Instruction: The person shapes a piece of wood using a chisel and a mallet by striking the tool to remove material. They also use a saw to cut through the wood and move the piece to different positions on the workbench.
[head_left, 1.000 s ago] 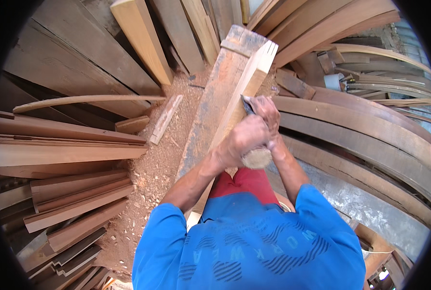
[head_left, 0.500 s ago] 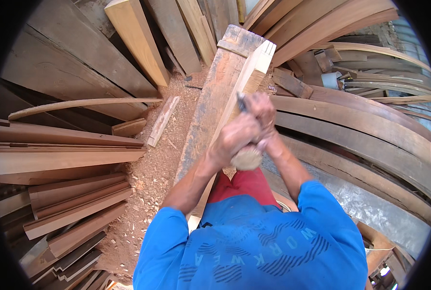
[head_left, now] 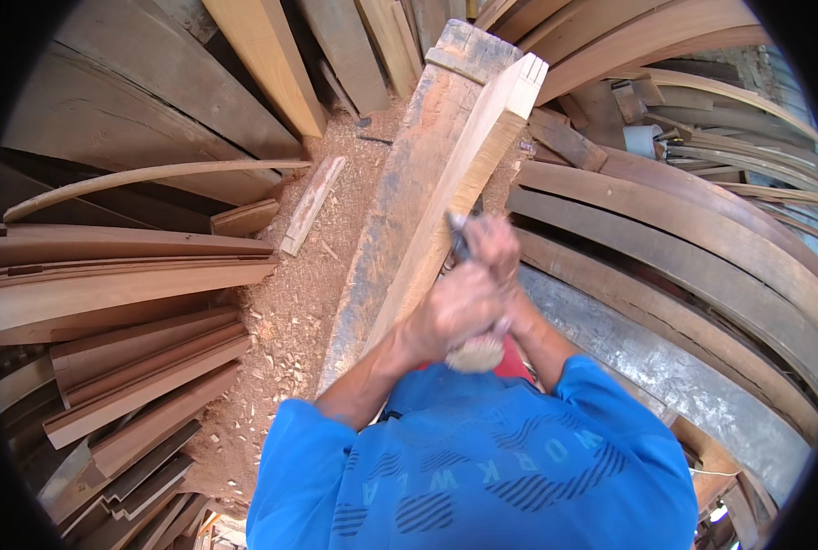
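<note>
A pale timber beam (head_left: pixel 464 183) with slots cut in its far end lies lengthwise on a worn, weathered bench plank (head_left: pixel 400 211). Near its right side, both hands grip a chisel-like tool with a dark metal blade (head_left: pixel 459 238) and a pale rounded butt (head_left: pixel 473 357). My right hand (head_left: pixel 496 247) wraps round the upper part by the blade, and my left hand (head_left: pixel 450 312) closes over it lower down, nearer me. Motion blurs both hands, and the tool between them is partly hidden.
Stacked boards (head_left: pixel 125 289) and leaning planks (head_left: pixel 271 64) crowd the left and back. Curved timbers (head_left: pixel 675 238) fill the right beside a grey metal sheet (head_left: pixel 739 403). Sawdust and chips cover the ground (head_left: pixel 281 330) around a small loose offcut (head_left: pixel 313 203). A white container (head_left: pixel 640 139) sits among scrap wood.
Both hands and the tool have moved back toward my body, down the picture, uncovering more of the beam's far part. The bench and beam appear slightly higher in the view.
</note>
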Available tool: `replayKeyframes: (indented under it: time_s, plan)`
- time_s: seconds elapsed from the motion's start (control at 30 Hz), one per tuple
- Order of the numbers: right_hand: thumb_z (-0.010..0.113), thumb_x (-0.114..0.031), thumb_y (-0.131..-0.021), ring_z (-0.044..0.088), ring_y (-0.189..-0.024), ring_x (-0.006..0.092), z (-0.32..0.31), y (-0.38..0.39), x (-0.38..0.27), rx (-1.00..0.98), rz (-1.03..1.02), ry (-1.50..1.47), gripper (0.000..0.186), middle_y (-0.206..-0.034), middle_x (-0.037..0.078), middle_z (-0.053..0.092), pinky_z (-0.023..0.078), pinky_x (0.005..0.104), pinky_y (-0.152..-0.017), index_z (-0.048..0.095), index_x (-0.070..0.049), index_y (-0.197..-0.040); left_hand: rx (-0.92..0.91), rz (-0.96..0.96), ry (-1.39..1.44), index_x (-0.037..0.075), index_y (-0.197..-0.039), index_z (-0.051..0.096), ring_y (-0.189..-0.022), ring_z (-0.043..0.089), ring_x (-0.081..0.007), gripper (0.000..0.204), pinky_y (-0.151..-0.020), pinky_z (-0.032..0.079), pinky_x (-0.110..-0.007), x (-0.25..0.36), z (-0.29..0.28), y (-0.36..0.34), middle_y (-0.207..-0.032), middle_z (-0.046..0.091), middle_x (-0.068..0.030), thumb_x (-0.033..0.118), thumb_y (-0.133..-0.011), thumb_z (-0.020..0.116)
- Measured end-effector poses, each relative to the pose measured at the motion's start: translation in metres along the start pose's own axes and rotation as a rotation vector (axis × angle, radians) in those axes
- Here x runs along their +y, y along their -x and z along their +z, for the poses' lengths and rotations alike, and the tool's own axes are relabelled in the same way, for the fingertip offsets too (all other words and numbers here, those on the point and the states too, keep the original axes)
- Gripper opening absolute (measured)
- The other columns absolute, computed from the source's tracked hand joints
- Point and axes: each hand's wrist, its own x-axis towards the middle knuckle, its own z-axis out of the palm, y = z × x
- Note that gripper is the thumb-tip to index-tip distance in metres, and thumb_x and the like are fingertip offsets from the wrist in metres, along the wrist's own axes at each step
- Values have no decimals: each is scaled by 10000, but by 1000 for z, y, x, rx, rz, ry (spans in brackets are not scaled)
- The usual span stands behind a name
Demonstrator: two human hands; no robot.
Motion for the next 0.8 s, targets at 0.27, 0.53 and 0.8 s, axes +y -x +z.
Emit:
replayKeyframes:
  time_s: [0.27, 0.53, 0.8]
  plan:
    - [708, -171, -831, 604, -784, 284, -33, -27, 18, 52, -81, -269, 176, -785, 82, 562, 527, 422, -674, 661, -92, -981, 49, -57, -17, 43, -857, 614, -700, 634, -261, 197, -681, 526, -408, 17, 7, -51, -789, 639, -68, 43, -846, 811]
    - [705, -166, -852, 566, -734, 275, -1, 22, -10, -44, 123, -132, 130, -778, 71, 539, 505, 431, -647, 657, -129, -968, 59, -124, 17, 54, -849, 601, -677, 631, -253, 208, -675, 525, -387, 19, 10, 7, -767, 627, -77, 12, -840, 804]
    - [713, -194, -877, 573, -738, 261, -23, -41, 25, 2, 46, -110, 119, -773, 75, 531, 517, 412, -602, 620, -124, -901, 93, -52, 66, 40, -885, 582, -709, 586, -322, 241, -696, 503, -423, -10, 7, -38, -785, 566, -115, 4, -821, 812]
